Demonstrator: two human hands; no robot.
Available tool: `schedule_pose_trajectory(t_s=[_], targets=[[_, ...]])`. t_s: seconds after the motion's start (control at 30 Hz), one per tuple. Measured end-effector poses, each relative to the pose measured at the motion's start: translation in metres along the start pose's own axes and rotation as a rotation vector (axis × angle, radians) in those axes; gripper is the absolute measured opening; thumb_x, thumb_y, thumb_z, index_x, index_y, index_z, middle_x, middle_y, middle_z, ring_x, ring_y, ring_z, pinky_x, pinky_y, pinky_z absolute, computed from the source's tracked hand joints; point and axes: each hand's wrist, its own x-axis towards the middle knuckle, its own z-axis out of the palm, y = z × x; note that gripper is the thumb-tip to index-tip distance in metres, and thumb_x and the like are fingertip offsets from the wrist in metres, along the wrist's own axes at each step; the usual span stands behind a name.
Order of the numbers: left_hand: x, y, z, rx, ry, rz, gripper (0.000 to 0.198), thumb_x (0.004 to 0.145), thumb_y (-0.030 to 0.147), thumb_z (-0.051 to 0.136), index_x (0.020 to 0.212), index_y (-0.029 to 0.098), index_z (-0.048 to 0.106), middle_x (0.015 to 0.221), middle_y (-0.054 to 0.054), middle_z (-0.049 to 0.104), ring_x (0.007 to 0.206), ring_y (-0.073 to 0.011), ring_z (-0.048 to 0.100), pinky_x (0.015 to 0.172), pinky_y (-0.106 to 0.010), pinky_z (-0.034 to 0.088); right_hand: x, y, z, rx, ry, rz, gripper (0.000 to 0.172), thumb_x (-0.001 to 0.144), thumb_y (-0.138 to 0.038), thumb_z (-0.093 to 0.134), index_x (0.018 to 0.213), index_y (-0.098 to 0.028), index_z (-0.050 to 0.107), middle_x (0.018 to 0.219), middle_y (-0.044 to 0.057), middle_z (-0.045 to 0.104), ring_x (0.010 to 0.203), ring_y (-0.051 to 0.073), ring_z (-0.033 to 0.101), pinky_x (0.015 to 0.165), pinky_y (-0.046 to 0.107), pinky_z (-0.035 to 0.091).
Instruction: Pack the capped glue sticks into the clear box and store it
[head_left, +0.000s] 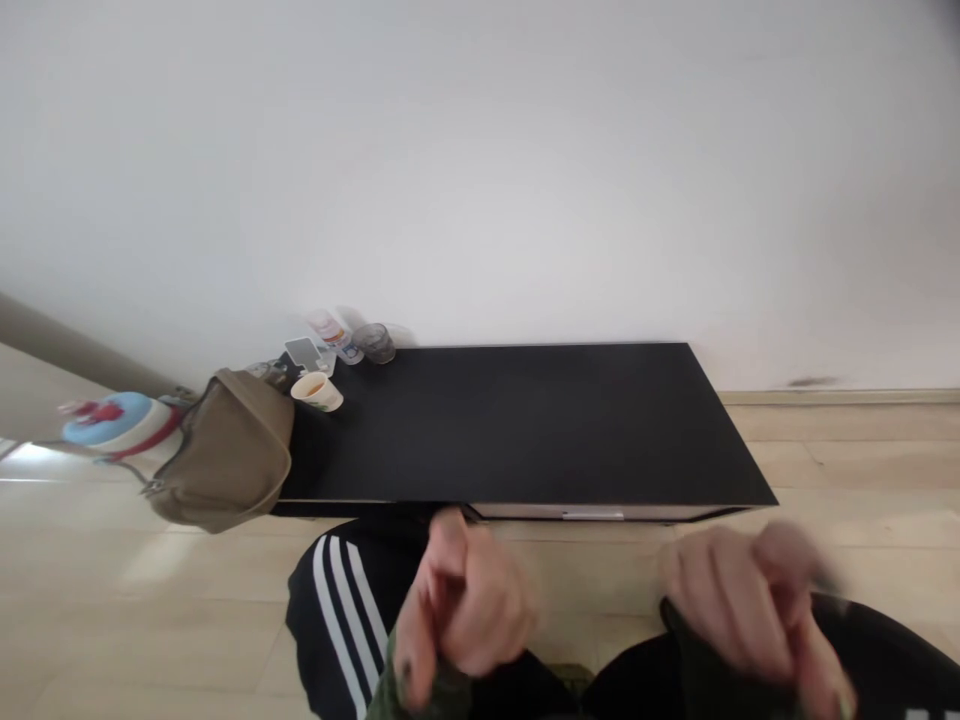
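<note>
My left hand and my right hand hang in the air above my lap, both blurred by motion. Their fingers are bent and slightly apart, and neither shows anything held. Olive green sleeves cover my wrists, and black track trousers with white stripes lie beneath. The nearest furniture is a low black table, whose front edge lies just beyond my hands. Neither hand touches it.
A paper cup, a glass tumbler and a plastic bottle stand at the table's far left. A tan bag hangs over its left end. Beyond it lies a blue, white and red object. A white wall and pale wooden floor surround the table.
</note>
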Motion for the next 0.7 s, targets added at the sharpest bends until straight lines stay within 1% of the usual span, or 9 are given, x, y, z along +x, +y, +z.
schedule_pose_trajectory(t_s=[0.07, 0.17, 0.23, 0.33, 0.43, 0.5, 0.57, 0.63, 0.7], targets=[[0.012, -0.017, -0.01, -0.243, 0.314, 0.158, 0.07, 0.077, 0.047, 0.07, 0.142, 0.043, 0.042, 0.048, 0.014, 0.038, 0.028, -0.0016, 0.026, 0.036, -0.013, 0.029, 0.007, 0.019, -0.012, 0.185, 0.266, -0.059, 0.081, 0.073, -0.034, 0.079, 0.14, -0.057, 0.039, 0.046, -0.013, 0.039, 0.036, 0.007, 0.035, 0.039, 0.018, 0.034], [0.024, -0.052, -0.033, -0.367, 0.635, 0.007, 0.08, 0.075, 0.02, 0.066, 0.147, 0.037, 0.036, 0.052, 0.015, 0.026, 0.031, 0.0016, 0.002, 0.033, -0.013, 0.014, 0.005, 0.054, -0.033, 0.305, 0.652, 0.218, 0.092, 0.074, -0.017, 0.071, 0.149, -0.051, 0.027, 0.053, -0.013, 0.035, 0.039, 0.005, 0.027, 0.038, 0.015, 0.03], [0.023, -0.073, -0.047, -0.357, 0.747, -0.099, 0.074, 0.076, 0.015, 0.058, 0.145, 0.034, 0.04, 0.054, 0.014, 0.021, 0.034, 0.0002, -0.002, 0.035, -0.016, 0.011, -0.003, 0.071, -0.045, 0.427, 0.711, 0.301, 0.093, 0.074, -0.01, 0.064, 0.151, -0.046, 0.026, 0.056, -0.012, 0.033, 0.04, 0.005, 0.025, 0.039, 0.012, 0.028], [0.013, -0.089, -0.057, -0.348, 0.762, -0.142, 0.077, 0.076, 0.014, 0.055, 0.147, 0.038, 0.036, 0.056, 0.013, 0.02, 0.036, -0.0005, -0.004, 0.037, -0.018, 0.009, -0.018, 0.081, -0.054, 0.524, 0.706, 0.287, 0.092, 0.075, -0.007, 0.061, 0.151, -0.044, 0.027, 0.056, -0.012, 0.03, 0.041, 0.004, 0.024, 0.039, 0.011, 0.026], [0.008, -0.088, -0.058, -0.317, 0.744, -0.144, 0.081, 0.075, 0.014, 0.057, 0.149, 0.038, 0.032, 0.058, 0.013, 0.022, 0.035, 0.0003, 0.0, 0.037, -0.017, 0.011, -0.024, 0.076, -0.055, 0.529, 0.687, 0.271, 0.09, 0.074, -0.008, 0.062, 0.15, -0.045, 0.029, 0.056, -0.012, 0.03, 0.04, 0.004, 0.023, 0.039, 0.012, 0.024], [0.01, -0.087, -0.058, -0.241, 0.741, -0.165, 0.083, 0.077, 0.015, 0.057, 0.151, 0.038, 0.028, 0.059, 0.013, 0.029, 0.034, 0.0007, 0.01, 0.039, -0.016, 0.017, -0.025, 0.073, -0.055, 0.508, 0.652, 0.303, 0.089, 0.074, -0.011, 0.065, 0.15, -0.041, 0.03, 0.055, -0.013, 0.03, 0.04, 0.004, 0.022, 0.038, 0.012, 0.023], [0.012, -0.089, -0.06, -0.058, 0.741, -0.219, 0.083, 0.081, 0.017, 0.058, 0.154, 0.035, 0.021, 0.063, 0.011, 0.042, 0.038, -0.0006, 0.032, 0.046, -0.015, 0.03, -0.03, 0.077, -0.057, 0.468, 0.615, 0.377, 0.085, 0.074, -0.017, 0.069, 0.149, -0.037, 0.034, 0.054, -0.013, 0.032, 0.039, 0.004, 0.022, 0.038, 0.013, 0.023], [0.007, -0.098, -0.064, 0.277, 0.725, -0.294, 0.079, 0.085, 0.023, 0.058, 0.155, 0.031, 0.021, 0.078, 0.003, 0.061, 0.063, -0.0077, 0.059, 0.065, -0.022, 0.047, -0.046, 0.088, -0.062, 0.397, 0.613, 0.489, 0.07, 0.074, -0.024, 0.073, 0.14, -0.031, 0.05, 0.054, -0.013, 0.038, 0.039, 0.003, 0.026, 0.039, 0.014, 0.024], [-0.008, -0.112, -0.067, 0.745, 0.669, -0.372, 0.069, 0.087, 0.026, 0.057, 0.151, 0.027, 0.034, 0.112, -0.008, 0.067, 0.106, -0.0195, 0.063, 0.095, -0.037, 0.048, -0.072, 0.108, -0.069, 0.289, 0.654, 0.667, 0.041, 0.074, -0.032, 0.074, 0.113, -0.021, 0.067, 0.057, -0.008, 0.051, 0.041, 0.003, 0.037, 0.042, 0.015, 0.028]])
